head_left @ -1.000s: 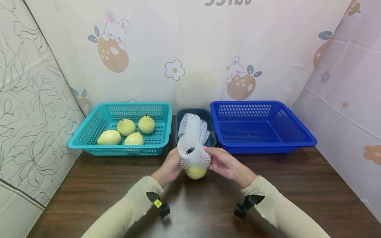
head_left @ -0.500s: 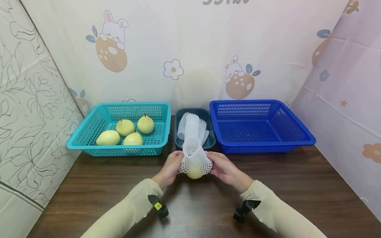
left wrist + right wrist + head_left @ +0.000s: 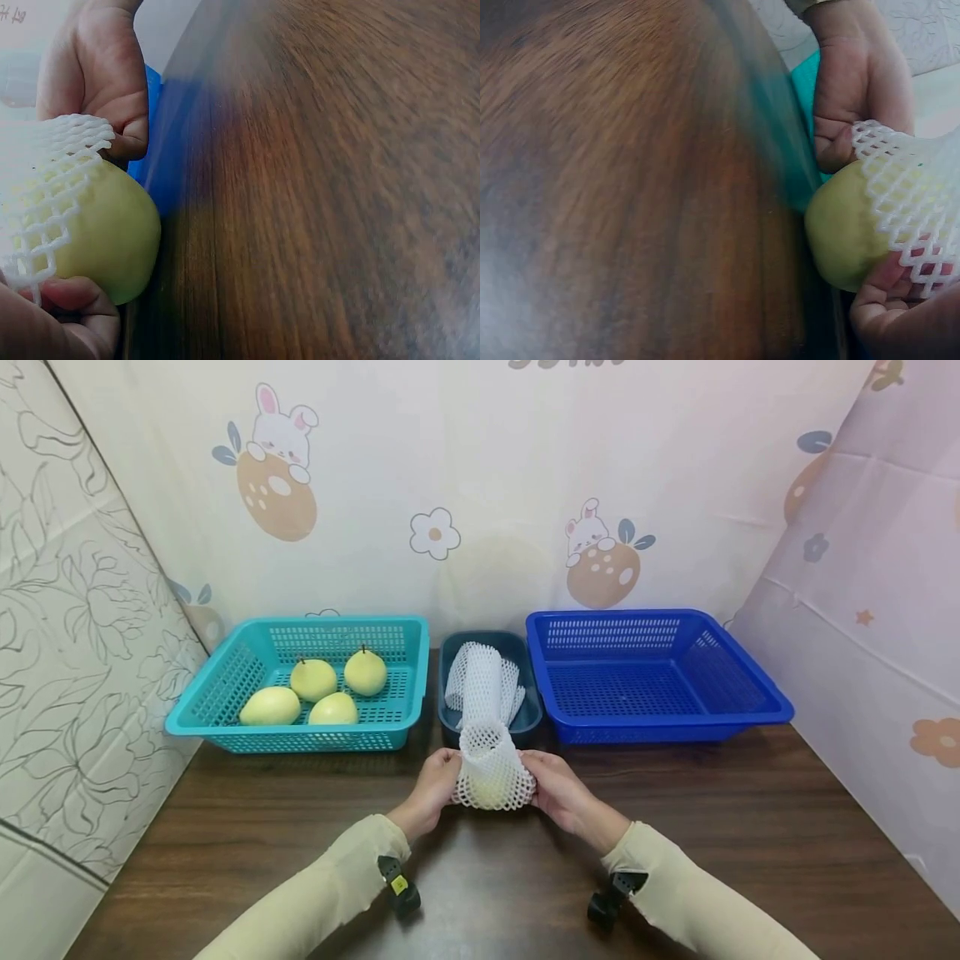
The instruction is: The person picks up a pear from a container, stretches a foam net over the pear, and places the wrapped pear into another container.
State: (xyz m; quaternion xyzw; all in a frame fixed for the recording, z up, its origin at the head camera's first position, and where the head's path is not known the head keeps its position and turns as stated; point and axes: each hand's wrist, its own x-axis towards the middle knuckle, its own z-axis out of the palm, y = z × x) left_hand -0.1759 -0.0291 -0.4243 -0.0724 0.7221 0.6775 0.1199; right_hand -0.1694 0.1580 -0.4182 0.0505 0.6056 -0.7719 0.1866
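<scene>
A white foam fruit net [image 3: 493,764] covers most of a pale yellow-green pear [image 3: 127,232] in front of the small bin. My left hand [image 3: 431,787] pinches the net's lower edge on the left. On the opposite side, my right hand [image 3: 564,795] pinches the same edge. The net's upper end gapes as a round opening towards the head camera. Both wrist views show the pear's rounded end bare beyond the mesh, with fingers at either side of it. Part of my right fingers [image 3: 891,274] shows behind the mesh in the right wrist view.
A turquoise basket [image 3: 300,739] with several pears [image 3: 333,708] stands at the back left. More foam nets [image 3: 482,681] lie in a small dark teal bin [image 3: 534,710] at the back middle. A blue basket [image 3: 667,731] stands at the back right on the brown wooden table [image 3: 525,893].
Both hands have drawn the foam net down over the pear, whose bottom stuck out below the mesh earlier. The net's upper opening has shifted slightly lower and narrowed.
</scene>
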